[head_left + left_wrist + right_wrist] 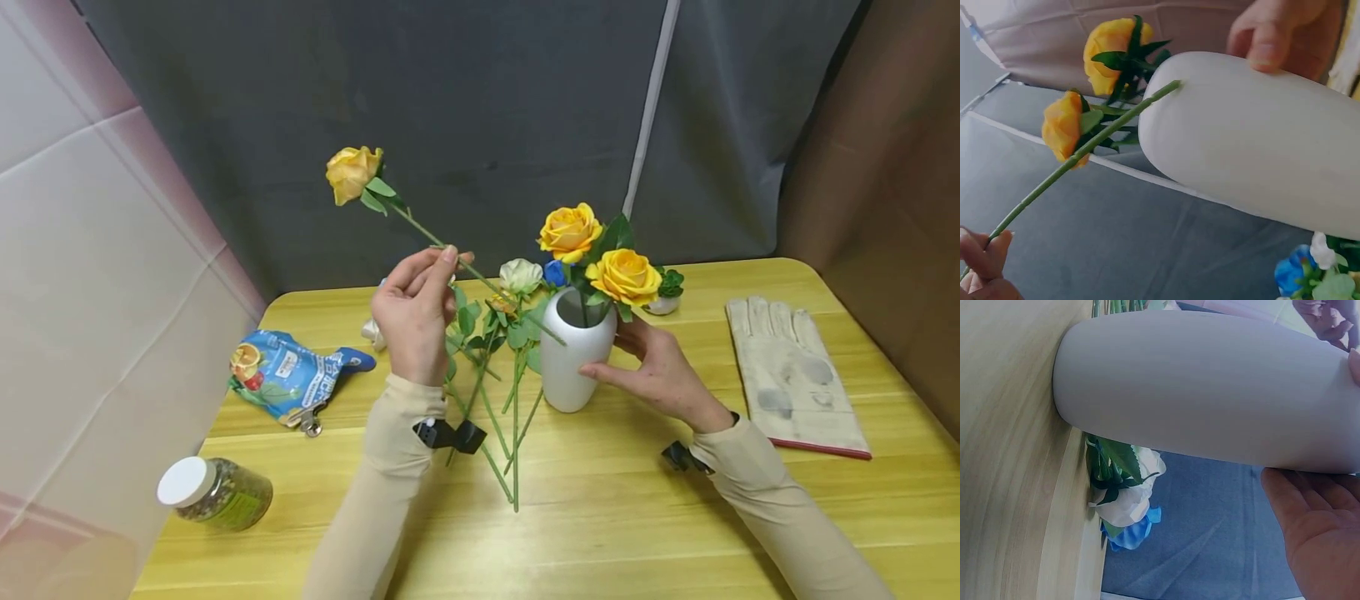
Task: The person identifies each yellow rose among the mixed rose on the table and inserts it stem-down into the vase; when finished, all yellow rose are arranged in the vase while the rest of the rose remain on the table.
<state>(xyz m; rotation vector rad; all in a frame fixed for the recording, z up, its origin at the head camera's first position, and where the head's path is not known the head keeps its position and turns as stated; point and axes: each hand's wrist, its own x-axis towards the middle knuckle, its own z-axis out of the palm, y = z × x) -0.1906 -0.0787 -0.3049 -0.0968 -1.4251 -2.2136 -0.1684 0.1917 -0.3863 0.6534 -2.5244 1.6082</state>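
My left hand (414,321) pinches the stem of a yellow rose (352,176) above the table. The bloom points up and left; the lower end of the stem crosses in front of the white vase (572,371), just below its rim. In the left wrist view the green stem (1069,165) slants up to the vase. My right hand (667,375) holds the upright vase from the right, thumb in front and fingers partly hidden behind. Two yellow roses (624,277) stand in the vase. The right wrist view shows the vase base on the table.
Loose stemmed flowers lie left of the vase, with a white rose (521,276) and a blue rose (555,272) behind. A blue snack bag (288,375) and a lidded jar (232,496) are at left. Right are a small potted plant (667,292) and work gloves (795,375).
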